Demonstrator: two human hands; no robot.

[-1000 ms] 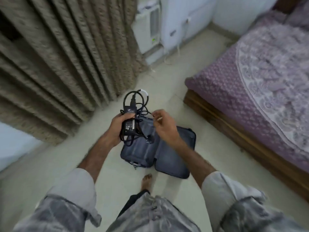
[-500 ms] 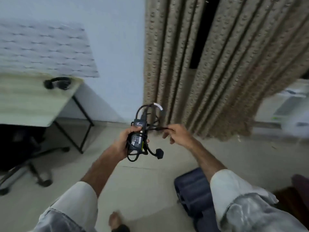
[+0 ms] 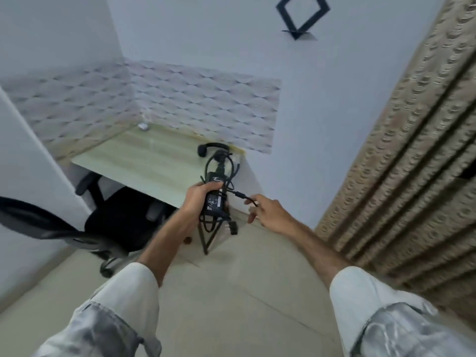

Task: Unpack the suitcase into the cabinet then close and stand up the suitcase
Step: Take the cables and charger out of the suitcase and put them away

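My left hand (image 3: 197, 199) grips a black power adapter (image 3: 214, 200) with its coiled black cable looped above and below it; a plug dangles under the hand. My right hand (image 3: 268, 213) is just to the right, its fingertips pinching the cable's thin end near the connector. Both hands are held up in front of me above the floor. The suitcase and the cabinet are out of view.
A light wooden desk (image 3: 144, 161) stands ahead against the patterned wall, with black headphones (image 3: 213, 148) on its right end. A black office chair (image 3: 116, 220) sits under it at left. A beige curtain (image 3: 412, 155) hangs at right. A white panel (image 3: 31, 161) edges the left.
The view has swung left, from the open suitcase on the floor past the curtain to the desk. My hands kept the adapter and cable; the suitcase has left the frame.
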